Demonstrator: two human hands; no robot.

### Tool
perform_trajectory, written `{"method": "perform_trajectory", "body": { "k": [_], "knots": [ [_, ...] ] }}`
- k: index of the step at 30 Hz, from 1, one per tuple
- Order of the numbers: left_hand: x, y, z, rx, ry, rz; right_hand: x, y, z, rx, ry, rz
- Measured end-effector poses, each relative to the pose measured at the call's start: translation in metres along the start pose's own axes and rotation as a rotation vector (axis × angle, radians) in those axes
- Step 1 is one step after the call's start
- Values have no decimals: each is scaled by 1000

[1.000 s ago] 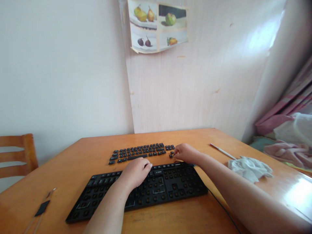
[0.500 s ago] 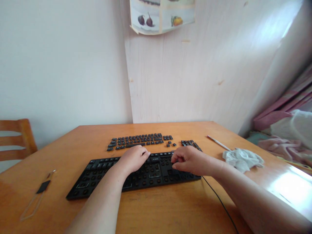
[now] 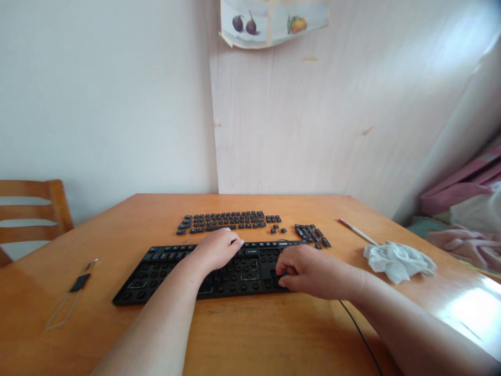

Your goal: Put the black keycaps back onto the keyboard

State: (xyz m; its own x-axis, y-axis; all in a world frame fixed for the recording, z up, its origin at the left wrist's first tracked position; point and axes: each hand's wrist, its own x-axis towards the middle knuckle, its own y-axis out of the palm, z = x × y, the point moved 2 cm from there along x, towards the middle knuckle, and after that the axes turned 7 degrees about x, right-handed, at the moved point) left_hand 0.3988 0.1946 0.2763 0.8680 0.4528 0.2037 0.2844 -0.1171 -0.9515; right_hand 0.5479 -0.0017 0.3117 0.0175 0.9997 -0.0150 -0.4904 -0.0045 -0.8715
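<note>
A black keyboard (image 3: 162,267) lies across the table in front of me, many of its key positions bare of caps. My left hand (image 3: 219,249) rests over its upper middle, fingers curled and thumb drawn in; what they hold, if anything, is hidden. Over the right part of the keyboard, my right hand (image 3: 299,267) has thumb and fingers bent towards each other in a pinch. Something dark shows between them, but I cannot tell it from the keyboard behind. Loose black keycaps (image 3: 235,219) stand in rows behind the keyboard, with another keycap group (image 3: 307,231) to the right.
On the wooden table (image 3: 250,334), a crumpled white cloth (image 3: 399,261) lies at the right beside a thin white stick (image 3: 358,231). A wire tool with a black grip (image 3: 80,282) is at the left. The cable (image 3: 362,334) runs under my right forearm. A chair (image 3: 60,209) stands left.
The view has shifted a little, so the table and wall appear displaced. My right hand sits slightly lower over the keyboard, still pinched. My left hand keeps its place on the keyboard.
</note>
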Motion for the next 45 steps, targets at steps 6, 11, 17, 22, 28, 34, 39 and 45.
{"method": "perform_trajectory", "body": {
  "k": [6,11,17,22,28,34,39,45],
  "knots": [
    [-1,0,0,-1,-2,-1,2,4,0,4,-28,12],
    [-1,0,0,3,-3,-4,1,6,0,0,-39,10],
    [1,1,0,21,-4,-1,1,6,2,-28,-51,16],
    [1,2,1,35,15,-10,0,8,2,-56,-30,0],
    [1,3,2,51,9,-11,-2,8,8,-80,-39,-18],
    [1,2,-1,70,-10,-5,-1,9,8,-47,-33,2],
    [1,2,-1,76,-11,-9,2,11,4,16,-2,25],
    [1,4,-1,100,-17,-19,5,11,3,82,36,36]
  ]
}}
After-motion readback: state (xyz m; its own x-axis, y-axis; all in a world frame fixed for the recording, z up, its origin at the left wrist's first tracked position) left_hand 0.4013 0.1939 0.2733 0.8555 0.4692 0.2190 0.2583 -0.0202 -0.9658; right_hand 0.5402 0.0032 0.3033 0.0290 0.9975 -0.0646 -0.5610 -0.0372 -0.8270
